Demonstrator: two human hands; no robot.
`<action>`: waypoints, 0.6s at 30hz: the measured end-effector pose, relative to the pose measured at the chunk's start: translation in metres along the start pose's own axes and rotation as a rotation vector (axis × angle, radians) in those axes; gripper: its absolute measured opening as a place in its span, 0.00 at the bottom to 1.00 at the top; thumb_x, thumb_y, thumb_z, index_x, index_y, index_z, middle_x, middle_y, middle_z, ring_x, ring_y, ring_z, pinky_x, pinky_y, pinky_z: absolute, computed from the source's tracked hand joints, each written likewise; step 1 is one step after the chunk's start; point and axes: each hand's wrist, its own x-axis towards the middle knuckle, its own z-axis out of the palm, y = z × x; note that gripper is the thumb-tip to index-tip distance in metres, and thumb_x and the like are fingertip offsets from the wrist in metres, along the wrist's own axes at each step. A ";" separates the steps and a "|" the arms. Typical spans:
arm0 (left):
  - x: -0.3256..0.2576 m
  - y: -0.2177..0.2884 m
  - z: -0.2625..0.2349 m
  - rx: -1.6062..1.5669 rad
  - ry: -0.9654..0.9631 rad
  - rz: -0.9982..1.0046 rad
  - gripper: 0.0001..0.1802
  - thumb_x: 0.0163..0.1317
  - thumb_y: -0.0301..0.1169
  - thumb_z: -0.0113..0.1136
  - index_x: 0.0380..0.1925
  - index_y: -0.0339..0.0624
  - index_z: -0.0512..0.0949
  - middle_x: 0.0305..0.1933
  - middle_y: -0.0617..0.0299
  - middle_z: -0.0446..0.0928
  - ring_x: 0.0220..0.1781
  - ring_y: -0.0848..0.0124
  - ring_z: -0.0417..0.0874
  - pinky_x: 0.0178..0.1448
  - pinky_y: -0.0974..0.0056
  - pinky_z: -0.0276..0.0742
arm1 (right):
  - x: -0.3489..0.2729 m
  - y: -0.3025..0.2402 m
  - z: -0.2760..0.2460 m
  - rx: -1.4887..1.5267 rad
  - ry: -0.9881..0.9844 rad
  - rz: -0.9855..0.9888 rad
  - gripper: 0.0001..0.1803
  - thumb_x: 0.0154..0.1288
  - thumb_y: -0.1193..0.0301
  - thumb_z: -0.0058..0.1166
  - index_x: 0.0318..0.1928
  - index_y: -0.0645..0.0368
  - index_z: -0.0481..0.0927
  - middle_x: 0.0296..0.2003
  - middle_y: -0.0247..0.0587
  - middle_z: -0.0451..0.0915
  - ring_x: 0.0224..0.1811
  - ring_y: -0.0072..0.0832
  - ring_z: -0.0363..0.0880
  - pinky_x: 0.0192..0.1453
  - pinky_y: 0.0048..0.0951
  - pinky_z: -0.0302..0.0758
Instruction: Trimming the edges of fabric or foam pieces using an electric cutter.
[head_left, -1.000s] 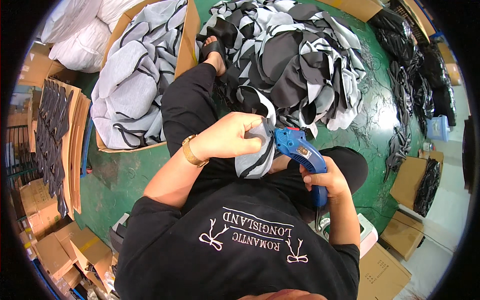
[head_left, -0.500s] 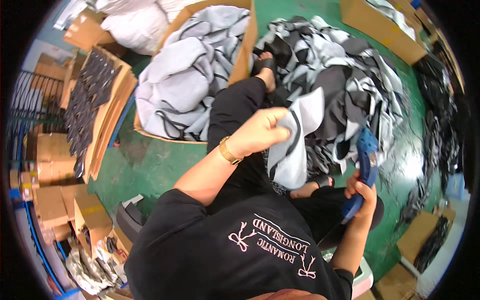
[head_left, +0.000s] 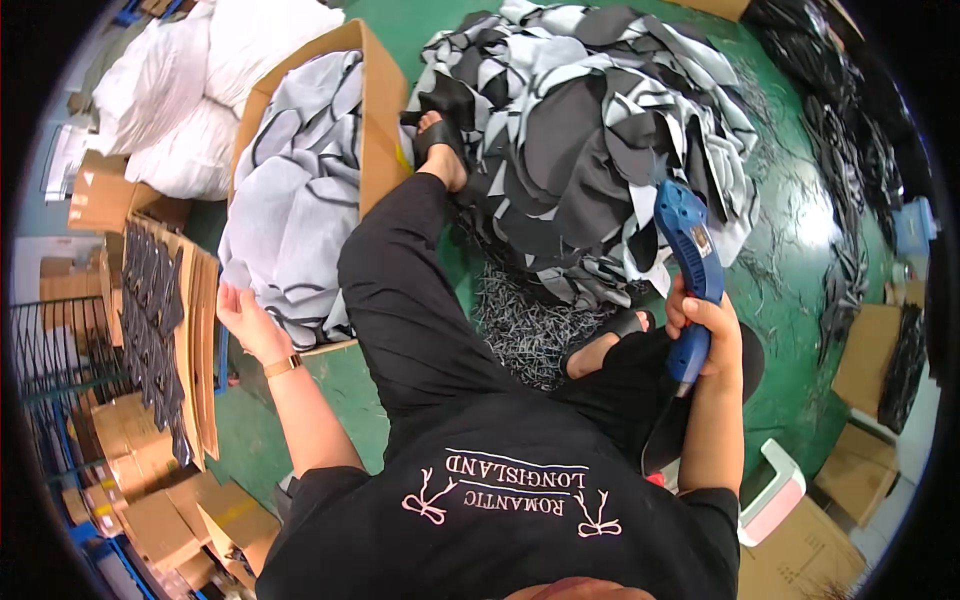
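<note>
Left hand point(head_left: 245, 322) now out at the cardboard box point(head_left: 380, 110), fingers spread and empty over the grey fabric pieces point(head_left: 290, 210); piece held 0.5 s ago gone from grip, apparently dropped there. Right hand point(head_left: 708, 335) clenched around blue tagging gun point(head_left: 690, 270), raised beside the unsorted fabric heap point(head_left: 590, 140).

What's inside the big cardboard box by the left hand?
The cardboard box holds a heap of light grey fabric pieces with dark curved lines. The left hand reaches its edge. Whatever lies beneath the heap is covered.
</note>
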 end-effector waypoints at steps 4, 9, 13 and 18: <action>-0.069 0.052 0.104 -0.089 -0.592 -0.092 0.11 0.62 0.23 0.55 0.45 0.38 0.75 0.44 0.59 0.77 0.46 0.70 0.78 0.53 0.66 0.74 | 0.002 -0.007 -0.006 0.035 0.043 -0.047 0.24 0.45 0.68 0.63 0.43 0.67 0.72 0.22 0.35 0.70 0.21 0.24 0.68 0.27 0.24 0.69; -0.203 0.045 0.233 -0.050 -1.422 -0.338 0.14 0.63 0.30 0.60 0.48 0.39 0.75 0.41 0.61 0.80 0.34 0.76 0.81 0.38 0.72 0.76 | 0.006 -0.007 -0.012 0.090 0.067 -0.059 0.25 0.45 0.68 0.64 0.43 0.67 0.72 0.22 0.35 0.69 0.23 0.23 0.68 0.27 0.25 0.69; -0.275 0.004 0.301 0.321 -1.374 0.071 0.28 0.53 0.39 0.66 0.52 0.36 0.72 0.44 0.49 0.79 0.41 0.63 0.81 0.47 0.62 0.76 | 0.008 -0.005 -0.019 0.137 0.099 -0.062 0.25 0.45 0.69 0.64 0.43 0.67 0.72 0.22 0.35 0.68 0.22 0.24 0.67 0.29 0.28 0.71; -0.281 0.028 0.317 0.361 -1.359 0.056 0.19 0.53 0.29 0.59 0.45 0.32 0.74 0.37 0.51 0.79 0.36 0.67 0.81 0.44 0.64 0.76 | 0.006 -0.005 -0.037 0.163 0.140 -0.069 0.26 0.47 0.67 0.63 0.46 0.65 0.71 0.27 0.35 0.71 0.30 0.27 0.72 0.30 0.26 0.71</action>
